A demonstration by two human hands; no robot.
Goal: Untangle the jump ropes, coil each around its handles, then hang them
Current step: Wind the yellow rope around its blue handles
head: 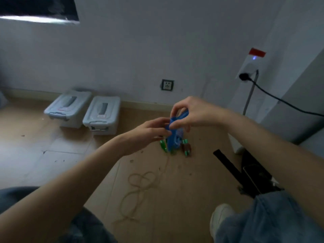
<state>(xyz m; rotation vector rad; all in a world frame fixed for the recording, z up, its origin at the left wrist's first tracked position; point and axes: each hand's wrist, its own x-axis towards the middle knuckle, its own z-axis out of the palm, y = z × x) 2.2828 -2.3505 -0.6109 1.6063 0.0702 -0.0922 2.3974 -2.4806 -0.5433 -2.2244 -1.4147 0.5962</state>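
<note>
**Blue jump rope bundle, held in both hands above the floor**

Blue rope bundle [173, 135]: glossy, plastic-looking cord gathered into a compact hanging mass, blurred in detail. It sits directly between the two hands, raised off the floor.

Right hand [191, 113]: above the bundle, its grip narrow, fingertips pinching the top of the blue cord.

Left hand [149, 132]: at the bundle's left side, thumb and fingers pinching the cord just below the right hand's hold.

Green handles [163, 146]: small, shiny, showing under the bundle; brown pieces [186, 149] beside them. Whether they hang or lie on the floor cannot be told.

Tan rope [140, 186]: thin, matte, lying in loose overlapping loops on the wooden floor [26, 137], well below the hands.

Two grey lidded storage boxes [101, 114]: rectangular plastic, side by side against the wall.
</note>
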